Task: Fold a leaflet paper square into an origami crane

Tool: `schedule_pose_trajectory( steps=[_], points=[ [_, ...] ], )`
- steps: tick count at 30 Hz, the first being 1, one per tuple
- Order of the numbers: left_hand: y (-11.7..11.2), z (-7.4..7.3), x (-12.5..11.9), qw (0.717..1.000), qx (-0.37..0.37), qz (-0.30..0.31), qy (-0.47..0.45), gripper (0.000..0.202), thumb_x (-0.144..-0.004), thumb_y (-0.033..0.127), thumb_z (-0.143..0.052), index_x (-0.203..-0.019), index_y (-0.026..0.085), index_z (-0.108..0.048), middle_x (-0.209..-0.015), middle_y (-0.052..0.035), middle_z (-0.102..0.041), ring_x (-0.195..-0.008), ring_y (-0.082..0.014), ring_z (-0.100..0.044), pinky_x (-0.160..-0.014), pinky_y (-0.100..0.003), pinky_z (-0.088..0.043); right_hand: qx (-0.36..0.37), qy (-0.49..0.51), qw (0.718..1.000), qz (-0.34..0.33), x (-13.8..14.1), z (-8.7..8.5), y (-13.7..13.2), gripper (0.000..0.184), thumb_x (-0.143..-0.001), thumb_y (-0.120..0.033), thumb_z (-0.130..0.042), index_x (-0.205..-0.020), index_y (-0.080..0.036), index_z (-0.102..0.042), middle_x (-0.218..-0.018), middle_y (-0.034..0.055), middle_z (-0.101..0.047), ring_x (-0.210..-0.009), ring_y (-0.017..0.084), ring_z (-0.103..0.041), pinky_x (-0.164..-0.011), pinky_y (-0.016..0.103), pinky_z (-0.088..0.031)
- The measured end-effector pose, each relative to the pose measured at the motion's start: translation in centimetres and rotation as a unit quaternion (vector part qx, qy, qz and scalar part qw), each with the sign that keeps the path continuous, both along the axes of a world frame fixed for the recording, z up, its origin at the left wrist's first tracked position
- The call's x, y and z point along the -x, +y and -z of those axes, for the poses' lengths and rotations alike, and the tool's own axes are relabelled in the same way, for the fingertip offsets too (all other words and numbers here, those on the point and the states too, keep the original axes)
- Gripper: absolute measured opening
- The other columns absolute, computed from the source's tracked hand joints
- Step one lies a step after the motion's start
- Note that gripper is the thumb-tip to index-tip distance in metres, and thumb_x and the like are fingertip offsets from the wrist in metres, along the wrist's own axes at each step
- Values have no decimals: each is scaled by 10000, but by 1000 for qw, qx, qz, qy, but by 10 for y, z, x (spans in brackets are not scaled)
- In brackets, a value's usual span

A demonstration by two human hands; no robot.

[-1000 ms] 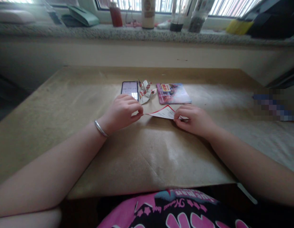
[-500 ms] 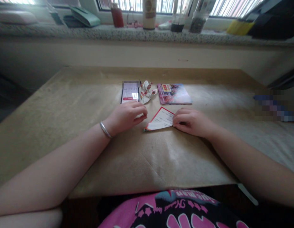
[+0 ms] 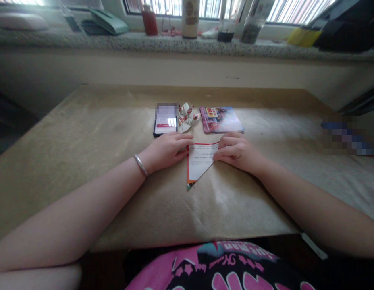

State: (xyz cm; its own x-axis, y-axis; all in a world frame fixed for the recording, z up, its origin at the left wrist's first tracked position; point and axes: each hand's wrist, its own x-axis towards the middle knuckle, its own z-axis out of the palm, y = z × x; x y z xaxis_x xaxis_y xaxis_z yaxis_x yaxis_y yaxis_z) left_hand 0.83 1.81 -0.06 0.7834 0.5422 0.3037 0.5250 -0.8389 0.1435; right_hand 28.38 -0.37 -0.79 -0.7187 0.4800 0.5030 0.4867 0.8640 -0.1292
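Note:
A folded triangular sheet of printed paper [image 3: 201,159] lies on the table between my hands, white with a red border and one point toward me. My right hand [image 3: 238,151] pinches its right edge between thumb and fingers. At the upper left corner, the outstretched fingers of my left hand [image 3: 169,150] touch the paper's edge; this hand is open and wears a silver bangle [image 3: 141,165] at the wrist. Just beyond my left hand lies a phone [image 3: 165,123]. Beyond my right hand is a colourful square booklet or stack of cards [image 3: 221,119].
Crumpled pieces of white and red paper [image 3: 187,117] lie between phone and booklet. The table [image 3: 129,209] has a brownish cover. Bottles and jars, including a red one [image 3: 149,21], stand on the stone windowsill [image 3: 120,43]. A blue item [image 3: 344,135], partly blurred, is at far right.
The folded paper has turned so that its point faces me. My left hand has moved right and its fingers now reach the paper. My right hand has shifted slightly left, still pinching it.

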Motion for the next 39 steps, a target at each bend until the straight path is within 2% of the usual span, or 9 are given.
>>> schedule_pose_trajectory(
  steps=[3,7,13,18,24,27,30,34,39],
  points=[
    [-1,-2,-2,1000,19,-6,9,285,-928,256,-478,-1146,157,-632,-1159,-107,-671,-1036,-212,-626,-920,-368,-505,-7,-19,1000,20,-1,0,0,232,-905,-340,-580,-782,-245,-753,-719,46,-650,-770,177,-567,-734,313,-436],
    [-2,-3,-2,999,50,-19,-1,296,-918,268,-502,-1160,153,-629,-1099,-106,-675,-991,-208,-619,-880,-351,-505,-21,-40,997,69,-3,-1,0,223,-912,-331,-569,-820,-245,-753,-840,55,-706,-873,201,-589,-808,335,-437],
    [-2,-3,-2,997,71,-23,-18,279,-911,276,-517,-1138,169,-638,-1066,-92,-677,-966,-197,-606,-864,-339,-492,-54,-114,981,146,0,-8,-9,238,-939,-307,-517,-871,-252,-739,-888,52,-705,-882,203,-569,-795,336,-401],
    [0,-3,-1,995,93,-2,-39,250,-910,304,-529,-1065,163,-665,-996,-91,-679,-919,-181,-612,-838,-324,-491,-69,-160,973,150,1,-13,-13,243,-950,-274,-482,-916,-252,-722,-930,54,-712,-928,225,-569,-794,351,-389],
    [3,1,2,986,135,30,-94,217,-900,288,-573,-1057,169,-664,-1003,-68,-691,-905,-144,-637,-841,-280,-510,3,-104,984,145,1,-7,-8,244,-942,-260,-493,-896,-233,-731,-931,58,-728,-911,213,-608,-817,341,-443],
    [2,0,2,985,124,53,-104,204,-896,270,-588,-1053,169,-671,-1049,-80,-688,-943,-146,-642,-856,-275,-520,55,-64,987,135,1,-3,-6,217,-914,-214,-518,-902,-209,-734,-963,73,-725,-921,205,-630,-843,338,-475],
    [-2,-2,0,986,113,72,-104,190,-903,249,-578,-1047,175,-676,-1077,-85,-683,-957,-149,-643,-860,-275,-525,97,-39,985,140,2,-2,-7,184,-891,-238,-551,-921,-196,-728,-995,81,-722,-948,212,-640,-872,351,-485],
    [-11,-5,-6,984,119,72,-113,184,-906,230,-572,-1036,156,-678,-1053,-90,-675,-954,-151,-640,-854,-269,-527,137,-32,971,194,10,-11,-18,216,-875,-329,-579,-940,-179,-720,-975,98,-725,-928,231,-651,-849,359,-482],
    [-21,-5,-18,981,128,27,-144,190,-890,274,-604,-1034,169,-673,-1004,-67,-677,-908,-148,-643,-822,-270,-535,142,-58,962,227,24,-24,-33,295,-848,-456,-608,-910,-190,-719,-885,93,-725,-855,240,-652,-779,354,-459]
  ],
)
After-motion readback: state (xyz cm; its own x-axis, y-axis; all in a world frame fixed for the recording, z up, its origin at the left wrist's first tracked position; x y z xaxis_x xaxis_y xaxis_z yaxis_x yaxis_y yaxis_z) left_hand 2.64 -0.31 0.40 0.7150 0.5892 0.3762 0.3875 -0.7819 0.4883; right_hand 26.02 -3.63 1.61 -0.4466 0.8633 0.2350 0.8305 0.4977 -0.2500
